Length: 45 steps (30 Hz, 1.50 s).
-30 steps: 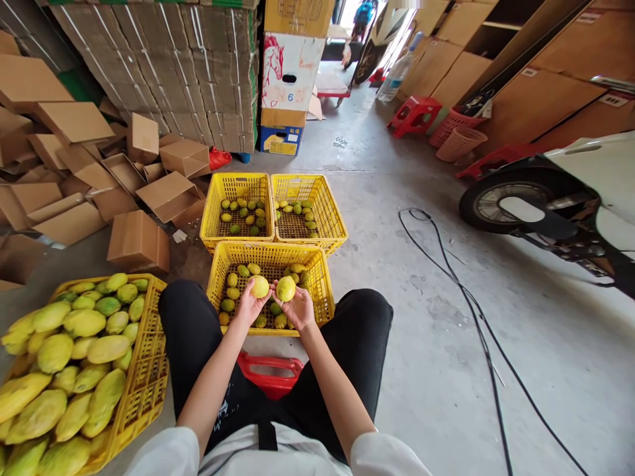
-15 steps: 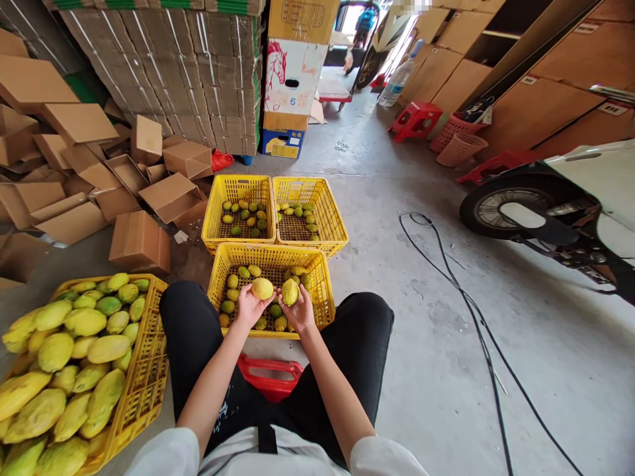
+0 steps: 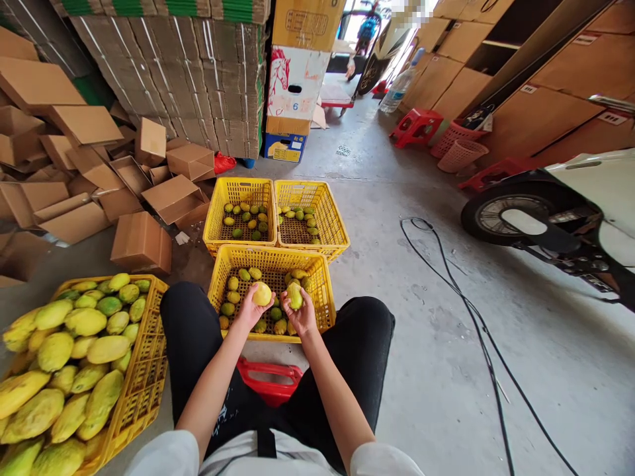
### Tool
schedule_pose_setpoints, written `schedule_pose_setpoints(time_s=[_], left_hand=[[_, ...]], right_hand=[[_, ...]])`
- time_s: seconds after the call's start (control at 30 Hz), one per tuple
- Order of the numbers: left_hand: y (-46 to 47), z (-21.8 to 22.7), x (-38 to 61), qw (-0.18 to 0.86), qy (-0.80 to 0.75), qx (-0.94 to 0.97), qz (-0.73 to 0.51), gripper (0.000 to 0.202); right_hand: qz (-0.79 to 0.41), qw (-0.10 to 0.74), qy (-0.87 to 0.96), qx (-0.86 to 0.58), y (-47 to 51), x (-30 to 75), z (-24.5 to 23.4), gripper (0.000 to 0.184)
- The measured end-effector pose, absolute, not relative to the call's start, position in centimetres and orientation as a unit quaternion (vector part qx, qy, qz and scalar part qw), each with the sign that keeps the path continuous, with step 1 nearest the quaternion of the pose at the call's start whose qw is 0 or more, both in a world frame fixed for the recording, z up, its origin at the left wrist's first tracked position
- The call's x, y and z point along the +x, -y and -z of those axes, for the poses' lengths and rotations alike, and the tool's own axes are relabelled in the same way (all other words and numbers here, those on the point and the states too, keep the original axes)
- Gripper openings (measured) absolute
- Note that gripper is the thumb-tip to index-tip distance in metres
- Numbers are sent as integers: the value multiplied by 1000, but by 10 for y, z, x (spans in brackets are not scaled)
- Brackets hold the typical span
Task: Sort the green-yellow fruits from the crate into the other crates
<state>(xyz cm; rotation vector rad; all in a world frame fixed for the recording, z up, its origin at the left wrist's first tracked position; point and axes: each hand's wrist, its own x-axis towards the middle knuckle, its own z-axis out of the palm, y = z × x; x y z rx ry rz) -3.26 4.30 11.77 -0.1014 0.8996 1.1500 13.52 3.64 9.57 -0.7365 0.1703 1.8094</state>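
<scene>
My left hand point(image 3: 249, 309) is closed around a yellow papaya point(image 3: 262, 294). In my right hand point(image 3: 302, 317) is a yellow-green papaya point(image 3: 294, 295), gripped with the fingers along its sides. Both fruits are above a yellow plastic crate point(image 3: 272, 251) between my knees. Inside that crate, smaller papayas point(image 3: 227, 309) lie along the left side, at the bottom and in the far right corner. Parts of its contents are hidden by my hands.
Two more yellow crates, one on the left point(image 3: 211, 211) and one on the right point(image 3: 337, 221), stand beyond, each with several fruits. A heaped crate point(image 3: 143, 370) is at my left. Cardboard boxes point(image 3: 141, 241), a black cable point(image 3: 466, 297) and a motorbike point(image 3: 526, 211) surround the floor.
My hands have moved slightly apart. The papaya in my right hand has turned and shifted a little right, and the fingers have closed more around it. The left papaya has turned slightly.
</scene>
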Motion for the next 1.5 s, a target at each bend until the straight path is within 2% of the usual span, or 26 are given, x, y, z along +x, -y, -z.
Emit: schedule_pose_setpoints(time_s=[0.23, 0.5, 0.57, 0.87, 1.07, 1.17, 1.3, 1.5], left_hand=[[-44, -115, -31, 770, -414, -6, -485, 18], [-43, -120, -35, 751, -391, -82, -527, 33], [-43, -120, -37, 749, -395, -77, -526, 34], [-34, -122, -45, 735, -445, -65, -508, 30], [-33, -131, -44, 750, -449, -31, -484, 20], [-36, -130, -37, 760, -451, -27, -468, 31], [-39, -125, -30, 785, -425, -62, -446, 45], [-39, -116, -35, 783, -410, -100, -456, 29]], right_hand=[[-764, 551, -78, -325, -35, 129, -99, 12], [-761, 579, -20, -293, -37, 134, -96, 46], [-760, 578, -13, -296, -38, 132, -97, 49], [-747, 584, -51, -313, -34, 130, -93, 21], [-749, 571, -44, -333, -35, 127, -89, 23], [-750, 570, -46, -331, -35, 126, -91, 25], [-756, 574, -10, -313, -34, 128, -94, 36], [-745, 591, -11, -309, -35, 131, -95, 31]])
